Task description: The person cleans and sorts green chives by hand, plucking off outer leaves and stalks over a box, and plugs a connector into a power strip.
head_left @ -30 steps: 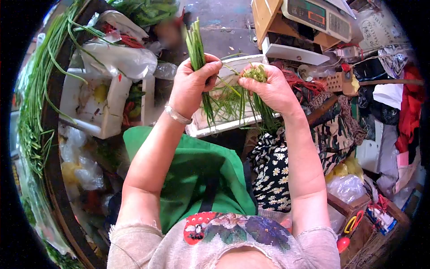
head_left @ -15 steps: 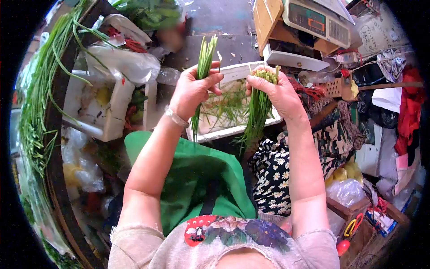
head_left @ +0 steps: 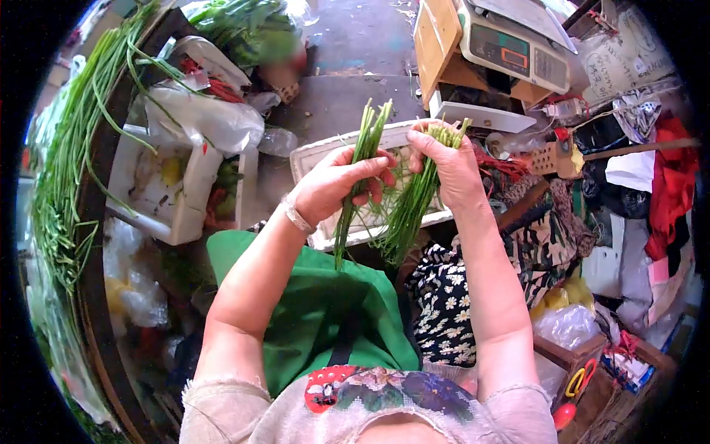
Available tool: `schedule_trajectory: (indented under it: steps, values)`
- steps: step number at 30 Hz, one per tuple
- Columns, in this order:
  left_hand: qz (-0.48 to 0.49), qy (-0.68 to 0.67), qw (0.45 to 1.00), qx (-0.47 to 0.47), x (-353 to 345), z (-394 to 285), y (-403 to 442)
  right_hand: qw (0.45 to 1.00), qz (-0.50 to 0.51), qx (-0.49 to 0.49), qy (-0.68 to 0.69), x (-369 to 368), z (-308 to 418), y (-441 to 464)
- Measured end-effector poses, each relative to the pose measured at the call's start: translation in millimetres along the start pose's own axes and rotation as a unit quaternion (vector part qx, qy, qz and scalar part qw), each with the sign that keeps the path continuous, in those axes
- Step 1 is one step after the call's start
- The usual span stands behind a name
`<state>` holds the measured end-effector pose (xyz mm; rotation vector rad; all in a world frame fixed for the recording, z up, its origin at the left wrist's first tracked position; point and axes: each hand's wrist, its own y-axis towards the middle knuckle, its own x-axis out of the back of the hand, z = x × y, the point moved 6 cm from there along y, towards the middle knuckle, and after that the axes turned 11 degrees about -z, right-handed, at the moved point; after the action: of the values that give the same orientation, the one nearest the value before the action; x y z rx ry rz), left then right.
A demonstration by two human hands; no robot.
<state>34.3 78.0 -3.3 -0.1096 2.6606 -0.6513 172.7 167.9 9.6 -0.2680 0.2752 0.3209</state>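
My left hand (head_left: pixel 336 185) is closed round a thin bunch of green stalks (head_left: pixel 373 122), which look like garlic chives. Their pale cut ends point up and away from me. Just to the right, my right hand (head_left: pixel 457 169) grips a thicker bunch of the same stalks (head_left: pixel 411 211) near its cut ends, the tips hanging down toward my lap. Both bunches are above a white foam box (head_left: pixel 325 148), with loose green bits inside it. The lower parts of the two bunches come close together; whether they touch I cannot tell.
A digital scale (head_left: pixel 510 52) stands on a wooden stand at the upper right. Long green stalks (head_left: pixel 70 163) lie along the left ledge. Another white foam box (head_left: pixel 188 200) sits at left. Scissors with orange handles (head_left: pixel 584 377) are at the lower right.
My hands have come closer together, the left one moving down and to the right. Both bunches now tilt more, with their tops leaning right. The view has shifted slightly.
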Motion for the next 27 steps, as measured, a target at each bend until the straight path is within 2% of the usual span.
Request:
schedule_trajectory:
  steps: [2, 4, 6, 8, 9, 10, 14, 18, 20, 22, 25, 27]
  values:
    - [0.012, -0.003, 1.000, 0.006, -3, 7, 1, 1.000, -0.015, -0.006, 0.008, -4, 2, -3]
    - [0.017, 0.047, 0.999, -0.007, -8, 10, 2, 0.999, -0.018, 0.031, -0.039, -7, 5, -4]
    - [0.027, 0.082, 0.996, -0.014, -12, 12, 2, 0.999, -0.021, 0.024, -0.033, -5, 2, -4]
    - [0.009, 0.028, 0.999, -0.023, -13, 10, 3, 0.998, -0.020, 0.052, -0.019, 0, 3, 0]
    - [-0.031, 0.017, 0.998, -0.046, -7, 8, 7, 0.998, -0.041, 0.044, -0.017, 5, 8, 0]
    - [-0.023, 0.009, 0.998, -0.062, -2, 3, 9, 0.998, -0.046, 0.050, -0.002, 8, 13, 0]
    - [-0.079, 0.013, 0.993, -0.092, 5, -2, 9, 0.993, -0.092, 0.050, 0.046, 25, 21, 3]
    - [-0.089, 0.045, 0.986, -0.131, 13, -10, 9, 0.984, -0.138, 0.072, 0.088, 37, 30, 5]
    - [-0.130, 0.057, 0.981, -0.134, 23, -14, 9, 0.984, -0.124, 0.087, 0.089, 40, 34, 6]
    - [-0.133, 0.045, 0.979, -0.146, 34, -18, 8, 0.967, -0.182, 0.090, 0.153, 53, 36, 10]
    - [-0.240, 0.059, 0.954, -0.171, 62, -25, 5, 0.963, -0.195, 0.113, 0.144, 64, 40, 12]
    - [-0.278, 0.069, 0.936, -0.204, 72, -29, 4, 0.964, -0.201, 0.117, 0.127, 64, 38, 11]
